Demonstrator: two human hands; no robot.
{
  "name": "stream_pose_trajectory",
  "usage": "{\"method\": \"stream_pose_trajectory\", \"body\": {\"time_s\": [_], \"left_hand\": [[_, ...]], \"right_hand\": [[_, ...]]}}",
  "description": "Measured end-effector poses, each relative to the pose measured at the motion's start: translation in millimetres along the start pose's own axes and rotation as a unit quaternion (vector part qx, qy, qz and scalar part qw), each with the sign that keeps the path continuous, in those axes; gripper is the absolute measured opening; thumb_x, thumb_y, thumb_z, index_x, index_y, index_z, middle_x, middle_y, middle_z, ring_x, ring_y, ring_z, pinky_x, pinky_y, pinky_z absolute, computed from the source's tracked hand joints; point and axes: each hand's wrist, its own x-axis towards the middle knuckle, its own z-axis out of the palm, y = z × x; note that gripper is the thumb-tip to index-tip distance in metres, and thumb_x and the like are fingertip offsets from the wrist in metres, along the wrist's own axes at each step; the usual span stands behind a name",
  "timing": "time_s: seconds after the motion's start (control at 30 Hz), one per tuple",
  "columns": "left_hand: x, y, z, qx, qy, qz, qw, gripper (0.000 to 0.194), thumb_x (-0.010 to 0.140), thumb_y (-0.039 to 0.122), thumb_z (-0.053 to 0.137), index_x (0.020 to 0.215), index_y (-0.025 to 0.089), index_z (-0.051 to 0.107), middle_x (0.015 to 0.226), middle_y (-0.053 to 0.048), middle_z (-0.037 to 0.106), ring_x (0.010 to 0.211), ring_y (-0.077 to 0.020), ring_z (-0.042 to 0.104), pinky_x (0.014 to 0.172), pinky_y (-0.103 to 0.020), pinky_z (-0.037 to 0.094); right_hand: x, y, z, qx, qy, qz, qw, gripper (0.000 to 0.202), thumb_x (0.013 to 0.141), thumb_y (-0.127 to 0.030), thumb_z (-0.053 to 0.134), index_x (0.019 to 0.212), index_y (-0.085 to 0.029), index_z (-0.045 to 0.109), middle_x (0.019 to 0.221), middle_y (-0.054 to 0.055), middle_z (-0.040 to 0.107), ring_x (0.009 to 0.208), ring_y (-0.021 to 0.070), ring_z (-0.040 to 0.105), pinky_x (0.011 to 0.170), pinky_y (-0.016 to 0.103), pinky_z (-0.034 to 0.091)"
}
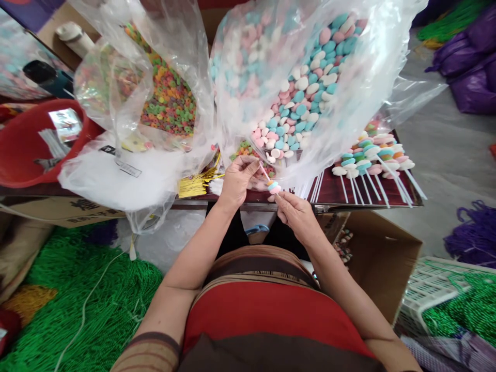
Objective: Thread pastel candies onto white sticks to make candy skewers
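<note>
Between my two hands, over the table's front edge, a candy skewer slants, with pink, white, blue and orange pieces gathered at its lower end. My left hand is closed in a pinch at the upper end of its thin stick. The fingers of my right hand close on the candies at the lower end. Just beyond lies a small heap of candy rings. Above it a clear bag spills pink, white and blue candies. White sticks lie right of my hands.
Finished-looking candy skewers are piled at the table's right end. Gold twist ties lie to the left, near a bag of candy rings and a red basin. Below right stands an open cardboard box; green strands cover the floor left.
</note>
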Motion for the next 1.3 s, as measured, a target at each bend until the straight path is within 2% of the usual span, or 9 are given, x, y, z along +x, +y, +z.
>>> {"method": "stream_pose_trajectory", "body": {"time_s": [0.17,0.27,0.43,0.6,0.8,0.9,1.03,1.17,1.3], "left_hand": [[-3,0,-10.9,0.316,-0.024,0.269,0.909,0.028,0.098,0.048,0.066,0.089,0.022,0.071,0.092,-0.004,0.074,0.092,-0.0162,0.07,0.088,-0.03,0.056],[-3,-1,-12.2,0.368,-0.029,0.335,0.867,0.026,0.103,0.042,0.059,0.091,0.022,0.071,0.093,-0.004,0.073,0.092,-0.0157,0.069,0.088,-0.03,0.054],[-5,-3,-7.3,0.283,-0.033,0.287,0.915,0.021,0.097,0.041,0.069,0.088,0.022,0.071,0.091,-0.003,0.072,0.089,-0.0149,0.068,0.085,-0.028,0.054],[-9,13,1.8,0.056,-0.004,0.025,0.998,0.025,0.083,0.04,0.08,0.094,0.024,0.065,0.086,0.002,0.063,0.078,-0.012,0.062,0.077,-0.027,0.054],[-30,24,19.2,-0.083,-0.064,-0.147,0.984,0.041,0.07,0.021,0.077,0.106,0.025,0.06,0.082,0.005,0.057,0.072,-0.0097,0.058,0.069,-0.024,0.05],[-34,20,23.8,-0.027,-0.088,-0.124,0.988,0.044,0.074,0.025,0.08,0.114,0.025,0.061,0.085,0.004,0.061,0.073,-0.0104,0.058,0.066,-0.022,0.049],[-5,12,24.5,0.154,-0.082,0.026,0.984,0.02,0.091,0.029,0.07,0.11,0.023,0.07,0.096,-0.003,0.068,0.094,-0.0172,0.065,0.092,-0.03,0.052],[39,-3,31.2,0.397,-0.084,0.105,0.908,0.013,0.088,0.017,0.07,0.076,0.019,0.069,0.088,-0.008,0.065,0.101,-0.0263,0.064,0.103,-0.039,0.047],[52,-23,37.5,0.482,-0.085,0.115,0.864,0.022,0.083,0.005,0.067,0.067,0.019,0.061,0.082,-0.008,0.061,0.1,-0.0301,0.062,0.103,-0.044,0.045]], "right_hand": [[-5,-4,-4,-0.028,-0.005,0.012,1.0,0.043,0.088,-0.055,0.06,0.094,-0.016,0.076,0.047,-0.007,0.041,0.043,0.0091,0.032,0.045,0.026,0.02],[-9,-7,-8,-0.04,-0.021,0.018,0.999,0.043,0.088,-0.054,0.06,0.096,-0.015,0.077,0.048,-0.007,0.041,0.044,0.0098,0.034,0.046,0.026,0.023],[-9,-6,-4,-0.033,0.005,-0.002,0.999,0.046,0.089,-0.057,0.059,0.096,-0.015,0.076,0.05,-0.007,0.04,0.045,0.0099,0.033,0.048,0.027,0.027],[-10,-1,4,-0.059,0.015,-0.061,0.996,0.044,0.09,-0.059,0.061,0.096,-0.018,0.077,0.055,-0.005,0.046,0.049,0.0117,0.039,0.05,0.028,0.031],[-7,3,8,-0.032,0.012,-0.055,0.998,0.045,0.091,-0.065,0.063,0.09,-0.021,0.074,0.054,-0.004,0.051,0.048,0.0115,0.039,0.048,0.027,0.031],[0,1,3,0.021,0.006,-0.036,0.999,0.049,0.087,-0.07,0.066,0.085,-0.021,0.07,0.061,-0.002,0.058,0.046,0.0098,0.037,0.044,0.027,0.025],[28,-16,-15,0.019,0.094,-0.082,0.992,0.043,0.086,-0.063,0.071,0.081,-0.021,0.069,0.063,-0.003,0.051,0.05,0.0097,0.032,0.047,0.027,0.024],[81,-42,-26,-0.158,0.195,-0.187,0.95,0.026,0.089,-0.038,0.069,0.07,-0.021,0.062,0.062,-0.003,0.048,0.064,0.0149,0.045,0.062,0.029,0.036],[126,-44,-19,-0.312,0.179,-0.165,0.918,0.021,0.087,-0.019,0.063,0.067,-0.021,0.058,0.07,0.004,0.061,0.077,0.0213,0.056,0.076,0.033,0.042]]}}
